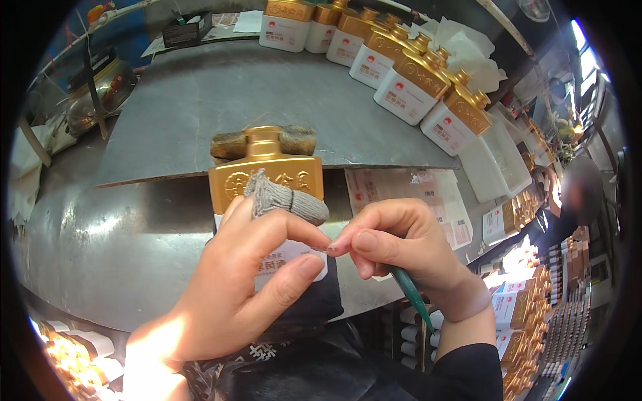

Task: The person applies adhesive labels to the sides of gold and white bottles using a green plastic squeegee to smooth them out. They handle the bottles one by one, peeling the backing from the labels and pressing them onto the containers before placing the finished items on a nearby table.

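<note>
A bottle with a gold shoulder and neck and a white printed body lies tilted in front of me, its neck against a worn brown roll-shaped rest. My left hand is over its body, index finger stretched out and thumb apart. A grey knitted finger cover sits over other fingers of that hand. My right hand meets the left index fingertip with its thumb and forefinger. Held in its curled fingers is a slim green tapering tool, pointing down; its other end is hidden.
Several gold-and-white bottles stand in a row along the back right of the grey tabletop. Printed sheets lie under its edge. A white tray is at the right, near another person. More bottles fill the lower right.
</note>
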### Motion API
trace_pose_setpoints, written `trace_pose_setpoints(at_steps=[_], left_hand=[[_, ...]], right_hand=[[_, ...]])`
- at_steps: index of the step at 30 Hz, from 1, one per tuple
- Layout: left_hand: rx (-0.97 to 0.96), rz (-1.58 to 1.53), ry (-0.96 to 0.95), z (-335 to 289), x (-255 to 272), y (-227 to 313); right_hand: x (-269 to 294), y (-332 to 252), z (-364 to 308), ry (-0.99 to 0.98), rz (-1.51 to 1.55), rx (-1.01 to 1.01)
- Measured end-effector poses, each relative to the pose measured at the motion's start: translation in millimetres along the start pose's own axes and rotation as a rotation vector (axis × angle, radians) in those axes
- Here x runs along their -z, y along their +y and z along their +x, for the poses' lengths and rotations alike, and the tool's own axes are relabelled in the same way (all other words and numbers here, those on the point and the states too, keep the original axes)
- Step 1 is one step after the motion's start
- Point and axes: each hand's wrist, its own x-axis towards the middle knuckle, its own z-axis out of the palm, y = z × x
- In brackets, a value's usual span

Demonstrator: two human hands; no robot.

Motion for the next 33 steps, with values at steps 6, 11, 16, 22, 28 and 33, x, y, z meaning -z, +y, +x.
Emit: trace_pose_setpoints(at_steps=[6,11,16,22,28,33], left_hand=[[-0.07,0.197,0.336,8.9,11.8,-24.2],[-0.032,0.382,0.423,30.4,32.9,-45.0],[-0.012,0.377,0.392,44.3,46.2,-64.0],[0.011,0.281,0.331,58.1,52.6,-60.1],[-0.059,0.354,0.069,80.4,68.9,-61.6],[-0.054,0.319,0.047,83.1,71.8,-65.7]], right_hand=[[-10.3,4.6,38.8,0.211,-0.416,0.255],[-1.9,1.2,88.9,0.289,-0.662,0.457],[1.3,-4.4,103.6,0.265,-0.819,0.441],[2.4,-2.0,104.1,0.282,-0.694,0.367],[5.6,-4.8,106.2,0.257,-0.7,0.318],[9.6,-12.2,107.5,0.184,-0.723,0.244]])
